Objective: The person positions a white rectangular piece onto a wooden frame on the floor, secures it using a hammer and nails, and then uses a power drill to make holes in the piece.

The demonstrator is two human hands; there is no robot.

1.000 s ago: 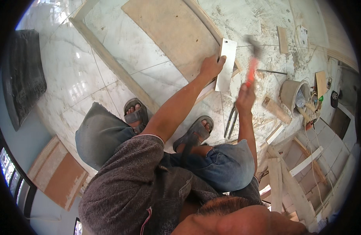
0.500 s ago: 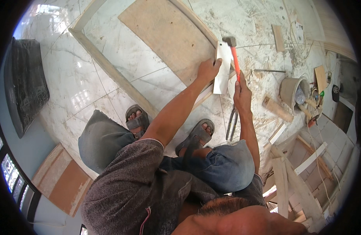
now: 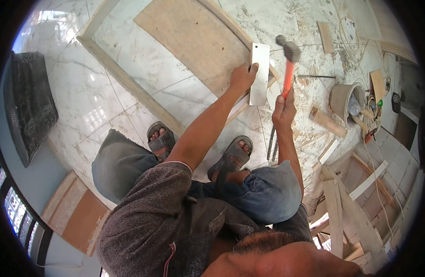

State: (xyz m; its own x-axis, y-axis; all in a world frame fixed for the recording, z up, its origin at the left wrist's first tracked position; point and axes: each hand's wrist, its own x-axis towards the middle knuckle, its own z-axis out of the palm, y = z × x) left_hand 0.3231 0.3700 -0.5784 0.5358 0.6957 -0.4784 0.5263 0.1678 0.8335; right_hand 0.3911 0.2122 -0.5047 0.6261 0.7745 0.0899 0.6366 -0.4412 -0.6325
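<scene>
My left hand (image 3: pixel 243 77) grips the edge of a flat white strip (image 3: pixel 259 85), its thumb on the strip's face. A small dark hole shows near the strip's far end. The strip lies over the right corner of a wooden frame (image 3: pixel 139 94). In my right hand (image 3: pixel 284 112) is a claw hammer (image 3: pixel 288 77) with an orange handle and dark head. Its head is up, to the right of the strip and apart from it. A plywood panel (image 3: pixel 189 44) rests within the frame, left of my left hand.
A long dark-handled tool (image 3: pixel 271 144) lies beside my right forearm. Further right are a bucket (image 3: pixel 338 102) on its side, a wood block (image 3: pixel 327 122), a thin rod (image 3: pixel 316 76) and loose cords. Timber pieces (image 3: pixel 333 207) stand at lower right. A black curved object (image 3: pixel 30 104) sits far left.
The hammer has swung away from the strip to the right, its head turning. The white strip has turned slightly and shows flatter, with my left hand still on it.
</scene>
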